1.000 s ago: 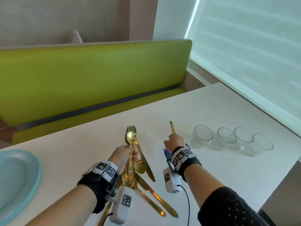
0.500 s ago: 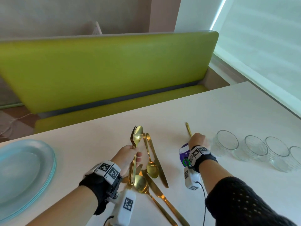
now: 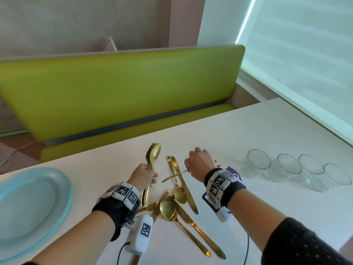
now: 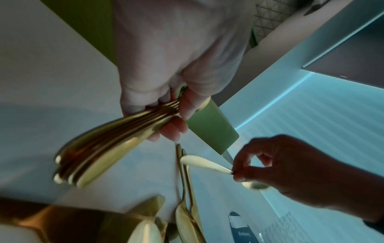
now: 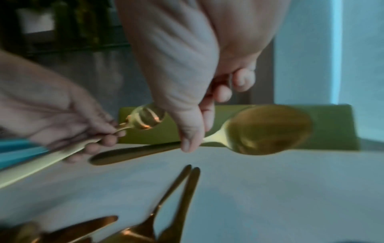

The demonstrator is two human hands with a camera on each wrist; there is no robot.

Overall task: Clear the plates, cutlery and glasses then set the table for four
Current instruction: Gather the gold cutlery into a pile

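Observation:
My left hand [image 3: 145,175] grips an upright bundle of gold forks and a spoon [image 3: 152,157] above the white table [image 3: 257,131]; the left wrist view shows the bundle [image 4: 104,143] fanned out below the left hand [image 4: 166,102]. My right hand [image 3: 196,163] pinches one gold spoon [image 5: 268,129] just above the table, and the spoon's handle [image 3: 174,175] points left toward my left hand. Loose gold spoons and knives [image 3: 181,203] lie crossed on the table between my wrists.
A stack of light blue plates [image 3: 28,207] sits at the table's left. Several clear glasses [image 3: 290,167] stand in a row at the right. A purple round sticker [image 3: 232,170] shows by my right wrist. A green bench [image 3: 114,88] runs behind the table.
My right hand has lifted its spoon off the table and swung the handle left toward the left hand. The left hand still holds its bundle upright. The head view has shifted.

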